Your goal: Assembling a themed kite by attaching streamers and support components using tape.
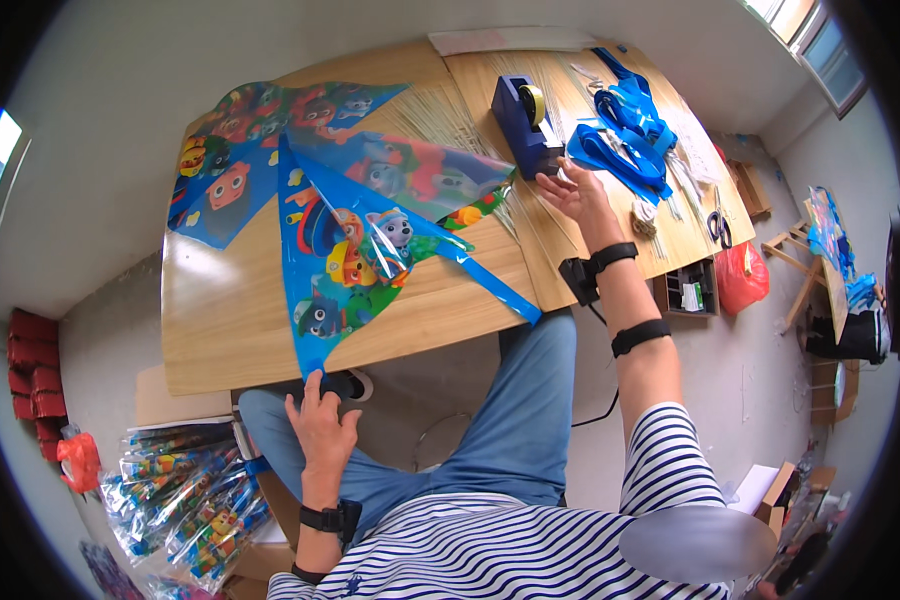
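Note:
A kite [355,255] of shiny plastic film, printed with cartoon dogs and edged in blue, lies spread on the wooden table, one narrow tip hanging over the near edge. At that tip is my left hand [322,425], fingers apart, one fingertip touching the blue film. My right hand [582,200] is raised beside the front of a dark blue tape dispenser [520,125], palm partly turned up and fingers spread. A roll of tape [533,103] sits in the dispenser. Whether a small piece of tape is at my right fingertips is too fine to make out.
Thin sticks [435,125] lie behind the kite. Blue ribbon [625,150] is heaped at the right, near scissors [718,228] and a ball of string [643,212]. Packed kites [185,500] are piled at the lower left. A red bag [741,277] hangs by the table's right side.

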The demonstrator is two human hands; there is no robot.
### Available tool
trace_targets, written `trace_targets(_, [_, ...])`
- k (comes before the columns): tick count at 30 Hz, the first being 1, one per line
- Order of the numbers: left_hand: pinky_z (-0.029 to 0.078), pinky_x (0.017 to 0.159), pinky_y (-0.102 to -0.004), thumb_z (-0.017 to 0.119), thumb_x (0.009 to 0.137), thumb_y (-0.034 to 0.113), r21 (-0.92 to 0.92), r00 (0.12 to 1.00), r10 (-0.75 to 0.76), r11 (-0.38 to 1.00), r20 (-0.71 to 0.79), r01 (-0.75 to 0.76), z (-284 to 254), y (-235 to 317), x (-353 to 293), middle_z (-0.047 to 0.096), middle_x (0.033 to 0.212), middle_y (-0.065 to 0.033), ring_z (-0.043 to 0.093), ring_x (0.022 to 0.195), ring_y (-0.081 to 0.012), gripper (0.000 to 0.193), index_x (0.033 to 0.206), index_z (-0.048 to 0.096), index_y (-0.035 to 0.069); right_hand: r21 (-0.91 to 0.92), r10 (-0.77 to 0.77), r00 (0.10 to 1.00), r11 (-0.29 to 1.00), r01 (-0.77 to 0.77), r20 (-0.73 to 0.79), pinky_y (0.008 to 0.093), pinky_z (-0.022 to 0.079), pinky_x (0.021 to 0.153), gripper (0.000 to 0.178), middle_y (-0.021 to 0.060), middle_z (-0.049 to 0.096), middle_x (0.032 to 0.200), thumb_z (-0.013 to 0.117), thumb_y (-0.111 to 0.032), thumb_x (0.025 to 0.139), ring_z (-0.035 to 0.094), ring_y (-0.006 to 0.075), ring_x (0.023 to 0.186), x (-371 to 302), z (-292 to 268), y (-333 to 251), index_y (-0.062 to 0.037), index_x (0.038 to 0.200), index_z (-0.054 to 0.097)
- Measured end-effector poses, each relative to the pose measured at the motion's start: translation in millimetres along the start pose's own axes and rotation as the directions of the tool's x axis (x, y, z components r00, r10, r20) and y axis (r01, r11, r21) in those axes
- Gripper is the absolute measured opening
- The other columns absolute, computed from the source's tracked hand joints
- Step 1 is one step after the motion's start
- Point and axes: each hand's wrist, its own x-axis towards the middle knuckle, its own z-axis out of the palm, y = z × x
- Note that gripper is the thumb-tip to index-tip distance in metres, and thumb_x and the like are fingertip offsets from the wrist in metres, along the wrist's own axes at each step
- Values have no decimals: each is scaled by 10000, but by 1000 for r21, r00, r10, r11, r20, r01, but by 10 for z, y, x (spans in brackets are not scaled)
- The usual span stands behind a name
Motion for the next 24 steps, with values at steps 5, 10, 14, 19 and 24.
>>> trace_targets(5, [268, 1062, -649, 803, 661, 161, -9, 1000, 10, 1000, 1, -10, 10, 15, 12, 457, 1425, -183, 544, 1186, -336, 293, 824, 596, 32, 378, 105, 994, 922, -81, -43, 559, 534, 938, 211, 239, 565, 1028, 573, -26, 896, 652, 402, 990, 145, -160, 135, 48, 1074, 489])
trace_targets(10, [271, 1064, -650, 801, 665, 163, -7, 1000, 9, 1000, 5, -9, 2, 6, 6, 456, 1427, -181, 555, 1179, -337, 294, 829, 598, 30, 426, 98, 994, 899, -107, 44, 546, 538, 932, 228, 229, 577, 1029, 599, 6, 870, 667, 374, 940, 176, -18, 125, 47, 1068, 494])
trace_targets(14, [273, 1064, -647, 800, 667, 163, -7, 1000, 6, 1000, 9, -6, 14, 17, 19, 453, 1429, -180, 559, 1172, -336, 293, 833, 598, 30, 416, 88, 996, 906, -83, 6, 527, 537, 930, 160, 170, 601, 937, 609, 9, 877, 673, 330, 882, 244, -8, 149, 35, 1013, 531])
trace_targets(19, [271, 1066, -645, 796, 671, 160, 1, 1000, 13, 1000, 2, -13, 23, 23, 14, 448, 1435, -179, 560, 1168, -332, 290, 836, 599, 27, 412, 104, 993, 908, -73, -52, 476, 565, 841, 63, 122, 605, 814, 598, 4, 904, 660, 262, 744, 341, 9, 158, 22, 952, 562])
trace_targets(24, [268, 1068, -641, 792, 670, 157, 0, 1000, 0, 1000, -8, 0, 15, 14, -22, 451, 1434, -182, 563, 1161, -324, 291, 845, 603, 23, -195, -176, 858, 977, 91, -482, 399, 500, 474, 77, 119, 584, 679, 533, -47, 889, 541, 193, 477, 474, 176, 159, 4, 863, 583])
